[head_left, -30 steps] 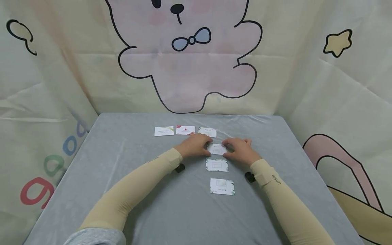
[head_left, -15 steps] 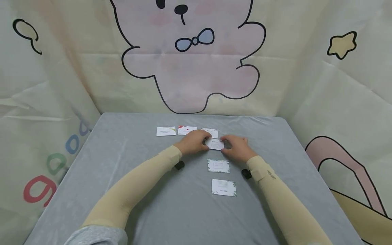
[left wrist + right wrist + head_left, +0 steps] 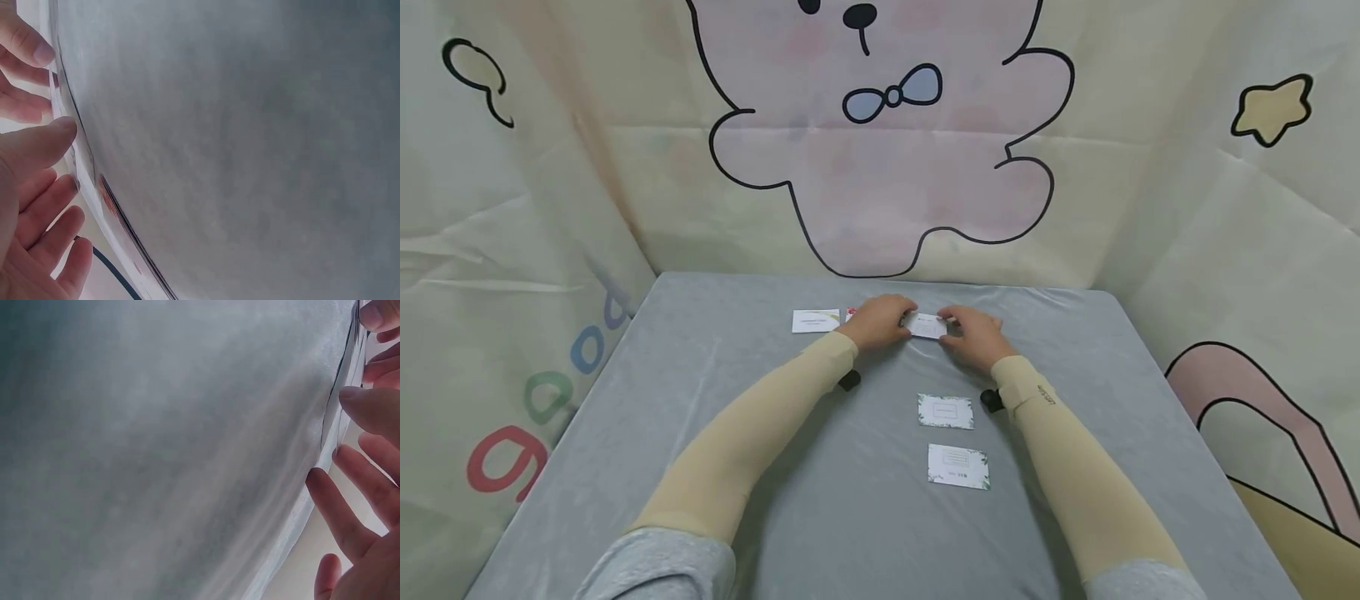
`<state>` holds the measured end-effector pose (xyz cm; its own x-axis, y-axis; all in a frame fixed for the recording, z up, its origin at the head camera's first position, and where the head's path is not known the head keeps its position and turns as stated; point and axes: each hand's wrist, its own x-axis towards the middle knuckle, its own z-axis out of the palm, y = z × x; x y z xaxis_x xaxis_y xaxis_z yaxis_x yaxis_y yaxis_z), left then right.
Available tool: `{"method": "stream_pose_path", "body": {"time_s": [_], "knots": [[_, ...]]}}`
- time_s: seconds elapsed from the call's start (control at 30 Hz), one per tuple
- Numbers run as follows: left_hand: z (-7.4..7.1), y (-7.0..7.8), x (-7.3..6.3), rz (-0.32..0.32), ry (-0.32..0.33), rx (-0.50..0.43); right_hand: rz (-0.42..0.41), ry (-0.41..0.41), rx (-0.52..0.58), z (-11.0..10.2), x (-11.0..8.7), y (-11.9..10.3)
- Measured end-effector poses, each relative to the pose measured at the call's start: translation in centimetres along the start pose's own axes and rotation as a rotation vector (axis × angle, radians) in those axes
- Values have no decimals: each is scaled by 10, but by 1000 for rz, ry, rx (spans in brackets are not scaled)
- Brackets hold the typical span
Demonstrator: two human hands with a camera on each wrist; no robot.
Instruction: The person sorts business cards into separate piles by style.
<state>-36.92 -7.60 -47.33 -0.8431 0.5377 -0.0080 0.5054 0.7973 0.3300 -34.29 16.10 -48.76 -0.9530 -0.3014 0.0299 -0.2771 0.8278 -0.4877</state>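
Between my two hands, in the far row of the table, is a white printed card (image 3: 928, 326). My left hand (image 3: 880, 323) grips its left end between thumb and fingers. My right hand (image 3: 973, 336) grips the right end the same way. The left wrist view shows the left thumb (image 3: 53, 140) at the card's edge. In the right wrist view, the right thumb (image 3: 370, 407) is likewise at a card edge. Whatever lies beneath the held card is hidden. Left of it, a card with red flowers (image 3: 851, 312) is mostly covered by my left hand.
A white card with a yellow-green corner (image 3: 816, 322) lies at the far row's left. Nearer me, two leaf-bordered cards lie one before the other, a farther card (image 3: 945, 412) and a nearer card (image 3: 958, 467). Grey cloth covers the table (image 3: 835, 517); printed curtains (image 3: 647, 200) surround it.
Both hands have carried the white card away from me, from the near column up to the far row's third place. The two leaf-bordered cards stay on the table.
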Motion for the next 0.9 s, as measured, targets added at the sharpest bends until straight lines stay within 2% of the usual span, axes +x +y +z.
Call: {"method": "stream_pose_path", "body": {"time_s": [0.4,0.67,0.77,0.9], "knots": [[4,-2,0,-14,-26,-21,-9,-12,-40,2,3,-1],[6,0,-1,-21,-11,-34,16,-17,-64,2,3,-3],[7,0,-1,-12,11,-8,17,-12,-68,3,3,-2],[10,3,-6,30,34,61,-8,0,-55,4,-4,1]]}}
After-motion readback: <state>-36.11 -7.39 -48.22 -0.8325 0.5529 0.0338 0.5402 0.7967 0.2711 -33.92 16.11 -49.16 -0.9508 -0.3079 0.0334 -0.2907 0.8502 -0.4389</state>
